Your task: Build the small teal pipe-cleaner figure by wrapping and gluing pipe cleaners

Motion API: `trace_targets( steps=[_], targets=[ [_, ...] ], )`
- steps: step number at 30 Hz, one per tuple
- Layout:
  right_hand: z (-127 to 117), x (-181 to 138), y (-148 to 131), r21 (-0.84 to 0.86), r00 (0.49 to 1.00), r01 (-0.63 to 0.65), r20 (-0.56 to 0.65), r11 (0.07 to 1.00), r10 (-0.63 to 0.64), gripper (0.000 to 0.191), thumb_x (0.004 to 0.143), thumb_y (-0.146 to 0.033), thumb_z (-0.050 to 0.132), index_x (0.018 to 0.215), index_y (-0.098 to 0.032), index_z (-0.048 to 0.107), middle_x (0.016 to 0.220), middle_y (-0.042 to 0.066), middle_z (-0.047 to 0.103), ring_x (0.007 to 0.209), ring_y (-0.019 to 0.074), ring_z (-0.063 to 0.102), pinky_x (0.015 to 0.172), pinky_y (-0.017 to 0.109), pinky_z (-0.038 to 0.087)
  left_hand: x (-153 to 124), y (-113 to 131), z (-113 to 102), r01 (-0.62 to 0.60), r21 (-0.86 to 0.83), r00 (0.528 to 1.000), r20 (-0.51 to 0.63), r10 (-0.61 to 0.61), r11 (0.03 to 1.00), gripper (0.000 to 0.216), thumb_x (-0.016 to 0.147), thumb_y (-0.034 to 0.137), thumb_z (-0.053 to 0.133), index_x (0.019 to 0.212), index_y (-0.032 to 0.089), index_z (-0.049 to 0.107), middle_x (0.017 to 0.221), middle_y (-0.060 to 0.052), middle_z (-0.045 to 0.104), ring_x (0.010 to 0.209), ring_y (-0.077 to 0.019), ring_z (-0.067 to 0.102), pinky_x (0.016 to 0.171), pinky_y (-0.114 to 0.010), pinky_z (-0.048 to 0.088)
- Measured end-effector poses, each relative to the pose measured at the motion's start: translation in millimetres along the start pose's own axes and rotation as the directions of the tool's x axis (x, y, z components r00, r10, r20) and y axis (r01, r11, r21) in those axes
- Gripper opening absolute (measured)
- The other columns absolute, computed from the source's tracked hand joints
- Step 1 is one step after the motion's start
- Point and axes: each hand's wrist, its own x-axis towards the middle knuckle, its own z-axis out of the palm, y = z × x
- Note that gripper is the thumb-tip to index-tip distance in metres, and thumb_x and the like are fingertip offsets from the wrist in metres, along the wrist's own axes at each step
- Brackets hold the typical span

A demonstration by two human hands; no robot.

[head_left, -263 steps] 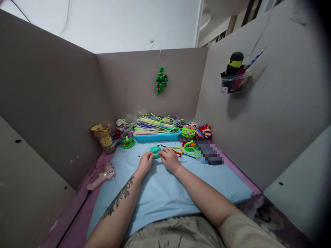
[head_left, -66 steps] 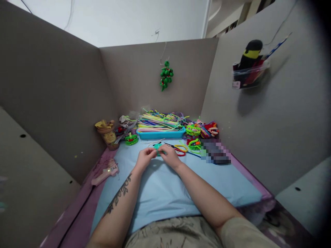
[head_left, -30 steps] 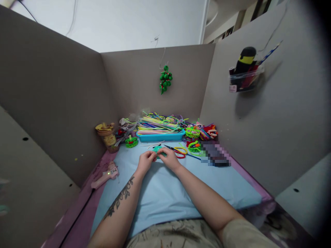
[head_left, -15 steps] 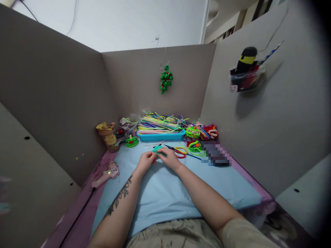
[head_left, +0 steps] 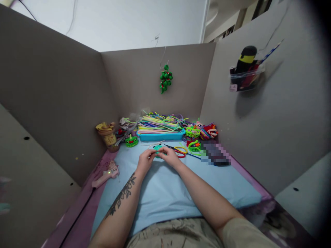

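Observation:
Between my two hands is a small teal fuzzy pipe cleaner piece, partly hidden behind my fingers. My left hand pinches it from the left, thumb and fingers together. From the right, my right hand pinches it too, and the fingertips of both hands almost meet. Scissors with red and yellow handles lie open just beyond my right hand. A few thin loose strips rest on the blue cloth behind the piece.
A blue tray heaped with pipe cleaners stands at the back. Finished fuzzy figures and a dark, pixelated flat object sit right. A pink glue gun with a cord and a cup are left. Grey panels enclose three sides.
My left hand has shifted slightly and turned around the teal piece. A reddish bit that showed under the fingers is now out of sight. Both hands keep their pinch.

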Motion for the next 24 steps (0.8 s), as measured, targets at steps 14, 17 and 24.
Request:
trace_targets(
  steps=[14, 17, 24],
  targets=[
    [0, -4, -3, -0.231, 0.947, 0.288, -0.077, 0.929, -0.313, 0.004, 0.073, -0.018, 0.057, 0.071, -0.02, 0.06, 0.077, 0.003, 0.062, 0.078, 0.0176, 0.058, 0.074, 0.031, 0.046, 3, 10, 3, 0.452, -0.448, 0.889, 0.155, -0.431, 0.771, 0.03, 0.067, 0.041, 0.067, 0.074, 0.011, 0.067, 0.057, -0.001, 0.061, 0.055, -0.0111, 0.054, 0.057, -0.023, 0.043],
    [-1, -4, -3, -0.263, 0.92, 0.377, -0.006, 0.888, -0.393, 0.01, 0.075, -0.016, 0.053, 0.07, -0.02, 0.061, 0.076, 0.004, 0.062, 0.079, 0.0179, 0.057, 0.077, 0.033, 0.045, 3, 8, 3, 0.502, -0.498, 0.862, 0.222, -0.455, 0.708, 0.033, 0.064, 0.042, 0.069, 0.072, 0.011, 0.067, 0.055, 0.0, 0.059, 0.052, -0.0099, 0.052, 0.055, -0.022, 0.042],
    [1, -1, 1, -0.073, 0.987, 0.13, -0.085, 0.989, -0.136, 0.02, 0.073, -0.029, 0.061, 0.09, -0.018, 0.06, 0.081, 0.003, 0.063, 0.075, 0.0162, 0.058, 0.069, 0.029, 0.047, 5, 7, 1, 0.384, -0.485, 0.914, 0.077, -0.399, 0.786, 0.033, 0.06, 0.037, 0.073, 0.081, 0.012, 0.066, 0.066, -0.003, 0.065, 0.061, -0.0131, 0.058, 0.063, -0.025, 0.046]
  ],
)
